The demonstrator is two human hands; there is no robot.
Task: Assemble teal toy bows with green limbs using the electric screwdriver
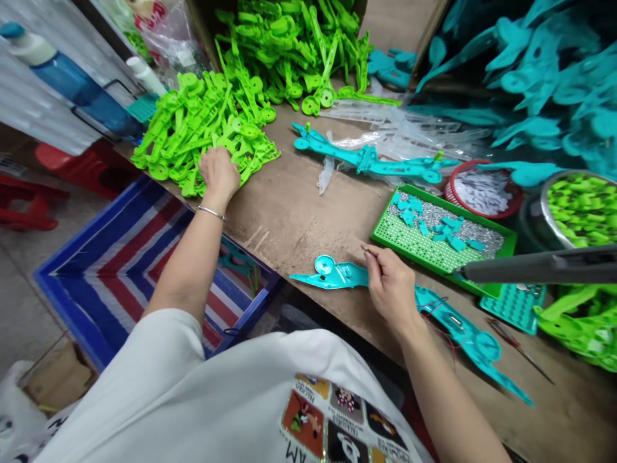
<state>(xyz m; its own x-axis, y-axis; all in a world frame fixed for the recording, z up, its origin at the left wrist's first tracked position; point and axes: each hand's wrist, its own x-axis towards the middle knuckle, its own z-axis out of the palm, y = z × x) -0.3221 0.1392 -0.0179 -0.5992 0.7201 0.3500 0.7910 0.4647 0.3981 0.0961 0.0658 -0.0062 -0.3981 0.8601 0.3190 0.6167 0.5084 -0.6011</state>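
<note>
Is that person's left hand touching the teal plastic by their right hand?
Apart. The head view shows the left hand over at the green parts, with bare bench between it and the teal plastic.

right hand (391, 283) hides teal part's (355, 275) middle

Brown workbench (299, 212), loaded surface

Left end: heaped green parts (193, 128). Along the near edge: teal parts (347, 275). Toward the right end, set back from that edge: perforated green tray (409, 241); just beyond, red basket (449, 193).
</note>
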